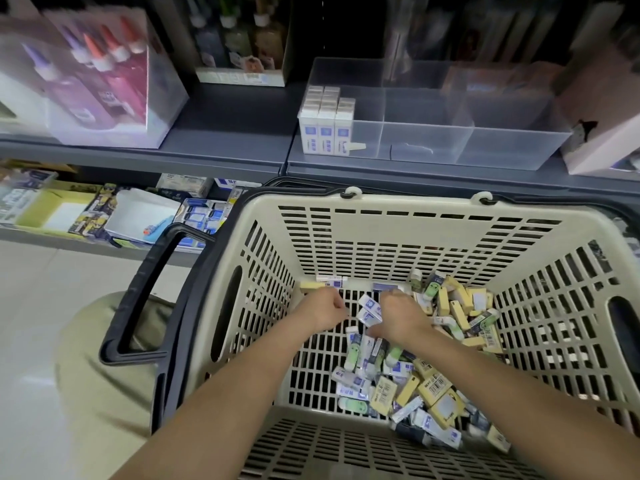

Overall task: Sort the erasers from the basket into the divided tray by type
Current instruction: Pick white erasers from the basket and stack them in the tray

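1. A mixed heap of erasers [433, 379] lies along the right side and floor of a cream plastic basket [398, 206]: yellow-sleeved blocks, green-faced ones and white-and-blue ones, jumbled at all angles.
2. Two white-and-blue erasers [367, 309] sit tilted between the person's hands. The right grip [403, 315] has its fingers curled against them and appears to pinch them, with the thumb stretched out below.
3. The left grip [327, 308] is curled in just beside them. Whether it holds anything cannot be told.
4. The pieces look small, light and stiff, each in a slick paper sleeve. A pinch across the long sides seems safest, as a handful could easily slip or spill through the slots in the basket floor.
5. On the grey shelf [225, 140] beyond the basket stands the clear divided tray [485, 133]. Its left compartment holds upright stacked erasers [325, 123] of the white-and-blue kind; the other compartments look bare.
6. A clear box of glue bottles [104, 81] stands further left on the shelf, with boxed stationery [201, 216] on the shelf below and pale floor tiles [41, 289] underneath.
7. The basket's dark handle [138, 299] hangs folded down on its left side.
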Demonstrator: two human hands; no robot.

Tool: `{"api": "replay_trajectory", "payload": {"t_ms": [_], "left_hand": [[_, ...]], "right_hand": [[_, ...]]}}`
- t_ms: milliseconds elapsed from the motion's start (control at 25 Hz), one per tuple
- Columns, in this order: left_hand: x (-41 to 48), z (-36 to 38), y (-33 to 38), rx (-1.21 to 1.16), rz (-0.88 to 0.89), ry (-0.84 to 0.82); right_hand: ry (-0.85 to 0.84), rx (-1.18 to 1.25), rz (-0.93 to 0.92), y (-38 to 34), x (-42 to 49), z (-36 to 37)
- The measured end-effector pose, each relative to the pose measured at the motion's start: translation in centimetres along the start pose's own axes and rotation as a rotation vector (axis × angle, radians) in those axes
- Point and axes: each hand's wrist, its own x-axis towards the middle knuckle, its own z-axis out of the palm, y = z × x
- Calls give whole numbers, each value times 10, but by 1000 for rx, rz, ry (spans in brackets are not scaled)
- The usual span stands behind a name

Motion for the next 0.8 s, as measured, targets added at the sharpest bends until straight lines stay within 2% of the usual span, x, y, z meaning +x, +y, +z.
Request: {"api": "replay_trajectory", "payload": {"t_ms": [120, 360, 440, 480, 560, 640, 720, 800], "left_hand": [[-1, 4, -3, -82, -98, -140], [-5, 4, 1, -349, -185, -187], [-5, 3, 3, -412, -181, -173], [-5, 2, 5, -508, -179, -180], [-5, -3, 10, -903, -213, -222], [-3, -9, 9, -1207, -250, -176], [0, -11, -1, -1140, -282, -109], [-1, -11, -12, -966, -321, -103]], "right_hand": [[-9, 71, 6, -2, 0, 5], [-20, 16, 16, -10, -6, 1], [67, 146, -8, -16, -8, -3], [110, 294, -33, -20, -8, -6], [132, 559, -116, -28, -9, -13], [82, 640, -187, -32, -9, -13], [55, 494, -229, -28, -8, -8], [-76, 242, -278, -18, -5, -2]]}}
